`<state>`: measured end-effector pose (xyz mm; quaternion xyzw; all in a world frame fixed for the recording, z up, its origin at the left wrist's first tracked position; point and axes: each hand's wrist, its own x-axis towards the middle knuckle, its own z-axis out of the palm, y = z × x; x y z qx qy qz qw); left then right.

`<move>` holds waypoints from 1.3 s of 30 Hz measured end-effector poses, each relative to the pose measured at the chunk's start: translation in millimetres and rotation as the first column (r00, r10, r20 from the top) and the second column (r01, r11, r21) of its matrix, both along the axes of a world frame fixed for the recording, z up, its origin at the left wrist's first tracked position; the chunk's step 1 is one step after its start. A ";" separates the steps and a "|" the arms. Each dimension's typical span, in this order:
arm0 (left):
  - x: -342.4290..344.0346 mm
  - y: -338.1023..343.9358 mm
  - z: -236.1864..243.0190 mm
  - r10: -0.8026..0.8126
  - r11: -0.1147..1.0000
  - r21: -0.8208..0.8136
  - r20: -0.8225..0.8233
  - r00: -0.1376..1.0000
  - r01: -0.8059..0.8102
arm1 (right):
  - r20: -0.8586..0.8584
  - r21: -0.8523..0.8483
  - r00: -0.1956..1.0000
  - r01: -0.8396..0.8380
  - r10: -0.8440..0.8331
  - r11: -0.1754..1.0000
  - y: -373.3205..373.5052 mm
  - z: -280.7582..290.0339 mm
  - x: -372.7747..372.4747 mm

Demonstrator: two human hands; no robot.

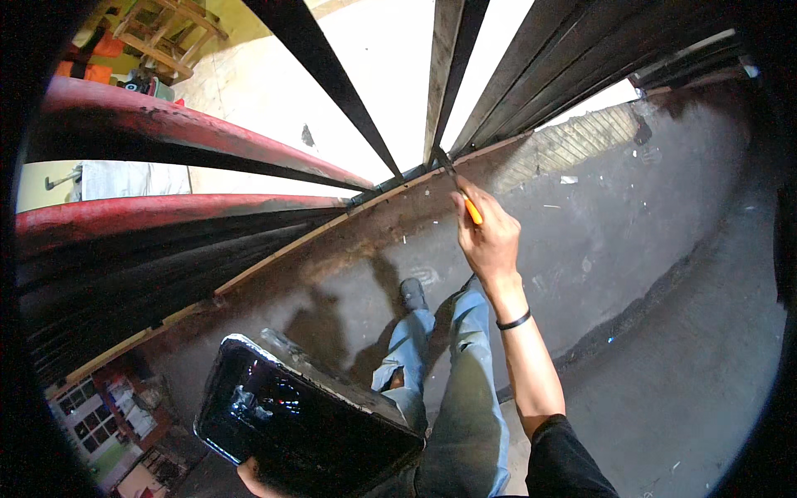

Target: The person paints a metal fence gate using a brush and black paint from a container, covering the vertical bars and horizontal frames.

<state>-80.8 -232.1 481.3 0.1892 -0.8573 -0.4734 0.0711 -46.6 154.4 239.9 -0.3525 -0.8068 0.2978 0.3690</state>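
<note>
My right hand [494,236] is closed around a paintbrush [472,211] with an orange handle. Its dark tip touches or lies very near the foot of a dark upright bar [442,83] of a railing. At the lower left, my left hand [256,481] grips the edge of a black tray [344,383]; only part of the hand shows, the rest being hidden under the tray. Glossy black paint [266,402] shines inside the tray, which is held in front of my left leg.
Other bars, partly red [191,124] and partly black, rise from a wooden edge strip [274,264]. I stand on a grey floor [631,224] with a pale ribbed patch [573,149]. Beyond the railing are a wooden frame [162,37] and a pale sheet [133,180].
</note>
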 end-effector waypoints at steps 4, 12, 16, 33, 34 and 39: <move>-13.3 7.3 16.3 0.116 0.930 0.309 0.269 0.956 -0.199 | -0.199 0.205 0.977 0.114 -0.073 0.972 3.3 31.5 -10.3; -32.1 -25.6 17.8 -0.159 0.933 0.361 0.370 0.915 0.017 | -0.051 -0.014 0.986 0.159 -0.160 0.987 -19.2 -54.7 6.6; -33.1 3.9 18.9 -0.104 0.958 0.286 0.321 0.942 0.008 | -0.169 -0.871 0.834 0.123 -0.525 0.476 6.1 -75.7 13.1; -5.0 89.7 75.1 -0.254 0.917 0.396 0.466 0.847 0.057 | -0.484 -0.778 0.828 -0.259 -0.282 0.573 35.9 57.1 42.1; -8.1 77.4 70.9 -0.165 0.933 0.360 0.442 0.881 -0.005 | -0.523 -0.768 0.797 -0.287 -0.302 0.572 40.6 72.1 42.7; 4.6 86.6 66.9 -0.227 0.898 0.438 0.402 0.887 0.032 | -0.687 -0.562 0.720 -0.442 -0.097 0.699 64.0 139.8 33.9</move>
